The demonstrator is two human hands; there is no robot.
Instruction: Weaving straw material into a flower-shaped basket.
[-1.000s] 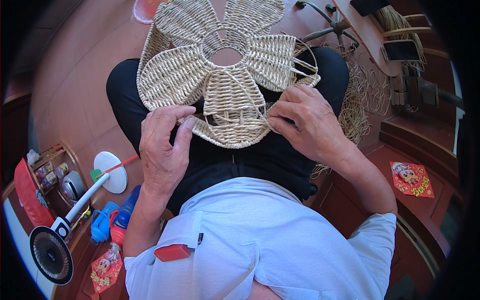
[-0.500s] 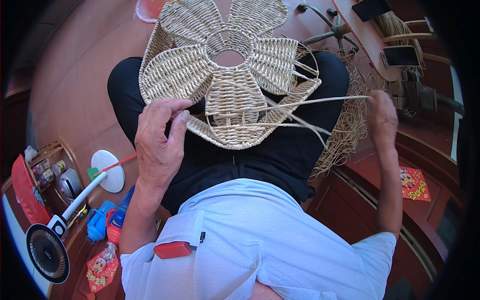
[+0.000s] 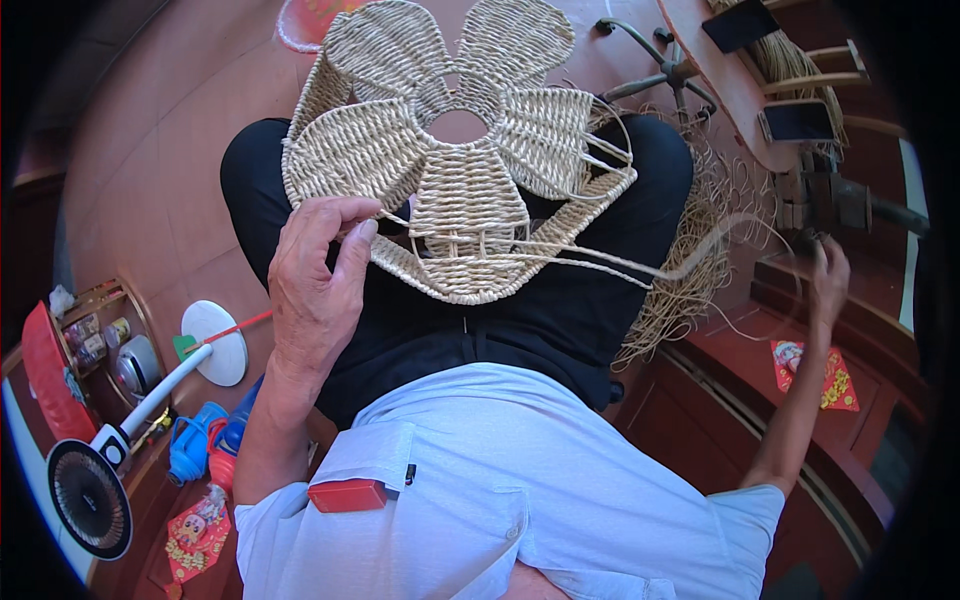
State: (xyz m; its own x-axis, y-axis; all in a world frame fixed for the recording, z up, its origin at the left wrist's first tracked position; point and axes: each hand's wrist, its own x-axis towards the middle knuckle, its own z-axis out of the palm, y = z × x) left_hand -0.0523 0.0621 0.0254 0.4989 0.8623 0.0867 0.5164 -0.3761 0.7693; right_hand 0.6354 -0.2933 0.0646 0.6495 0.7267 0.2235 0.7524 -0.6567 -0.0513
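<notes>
The cord heap (image 3: 690,290) lies right of the wickerwork (image 3: 468,193).

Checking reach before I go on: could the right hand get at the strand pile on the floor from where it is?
Probably yes: the right hand is out to the right of the strand pile, and only loose strands seem to cross between. Depth is hard to judge.

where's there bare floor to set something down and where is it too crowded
Bare floor shows on the left, bordered by the left knee, the white disc and, at the top, the pink-rimmed tub. It is crowded beside the right knee, where loose strands pile up.
</notes>
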